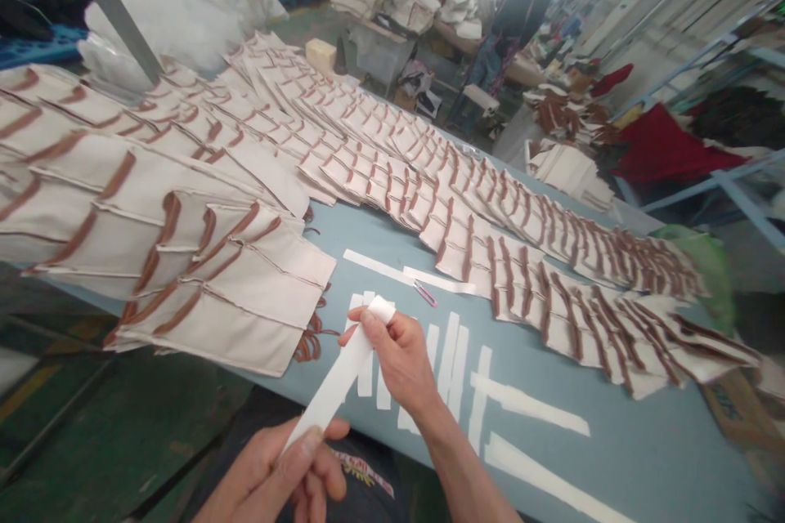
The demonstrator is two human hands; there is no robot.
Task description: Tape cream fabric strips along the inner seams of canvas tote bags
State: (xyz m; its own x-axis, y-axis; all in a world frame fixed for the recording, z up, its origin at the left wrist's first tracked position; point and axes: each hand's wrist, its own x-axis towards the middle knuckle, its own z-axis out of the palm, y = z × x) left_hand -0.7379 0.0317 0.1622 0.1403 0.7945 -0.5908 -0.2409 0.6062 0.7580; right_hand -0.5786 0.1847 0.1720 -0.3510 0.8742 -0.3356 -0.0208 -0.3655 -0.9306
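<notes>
A white strip (334, 388) stretches between my two hands above the near edge of the table. My left hand (288, 466) pinches its lower end between thumb and fingers. Higher up, my right hand (396, 351) grips the other end, and a short bit of the strip sticks out past the thumb. Under and beside my right hand, several white strips (452, 359) lie roughly parallel on the blue tabletop (368, 229). A pink-handled small tool (424, 292), perhaps a thread snipper, rests beside a longer white strip (380, 265).
Cream fabric panels with brown edging (245, 286) are piled at the left. Long overlapping rows of similar panels (454, 237) run across the table to the right. Longer white strips (552, 478) lie near the right front. A person (521, 16) stands beyond the table.
</notes>
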